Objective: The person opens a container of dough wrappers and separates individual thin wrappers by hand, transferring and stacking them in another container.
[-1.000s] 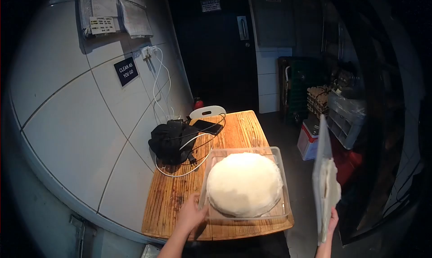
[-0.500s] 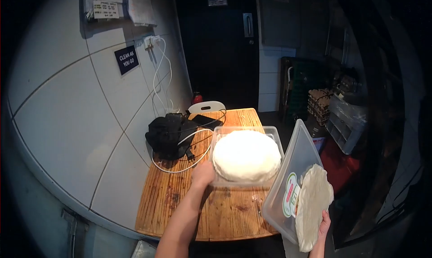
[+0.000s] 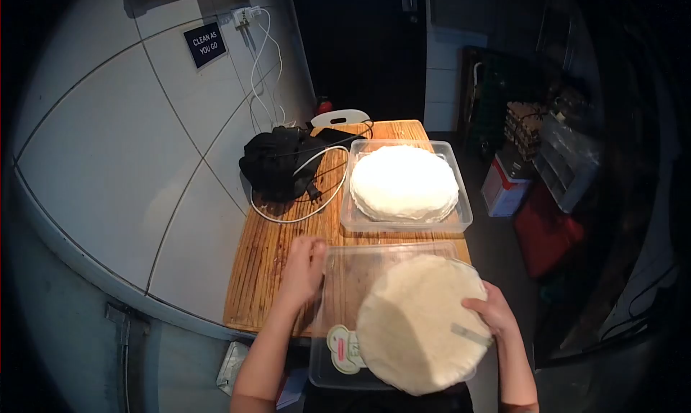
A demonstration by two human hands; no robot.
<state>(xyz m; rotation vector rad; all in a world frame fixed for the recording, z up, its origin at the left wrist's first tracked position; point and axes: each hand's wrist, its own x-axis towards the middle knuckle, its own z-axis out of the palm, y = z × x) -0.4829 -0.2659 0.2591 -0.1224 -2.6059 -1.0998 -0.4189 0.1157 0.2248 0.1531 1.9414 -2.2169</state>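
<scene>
My right hand (image 3: 494, 312) grips the right side of a round, flat disc of dough (image 3: 410, 326) and the clear plastic lid (image 3: 344, 283) under it. The thumb lies on top of the dough; the other fingers are hidden. A small strip shows near the thumb, and a green and white label sits on the lid's left part. At the lid's upper left corner is my left hand (image 3: 304, 265), fingers curled; whether it grips the edge I cannot tell. Beyond, a clear plastic container (image 3: 399, 226) holds a large white mound of dough (image 3: 405, 182).
The wooden table (image 3: 270, 283) runs along a tiled wall. On its left lie a black bag (image 3: 277, 164), a white cable (image 3: 288, 219) and a dark flat device. Egg trays (image 3: 523, 128), a box and a drawer unit stand on the right.
The lid and dough disc have swung from upright at the right to nearly flat before me. My left hand has left the container's corner and come to the lid's edge. The view has tilted down.
</scene>
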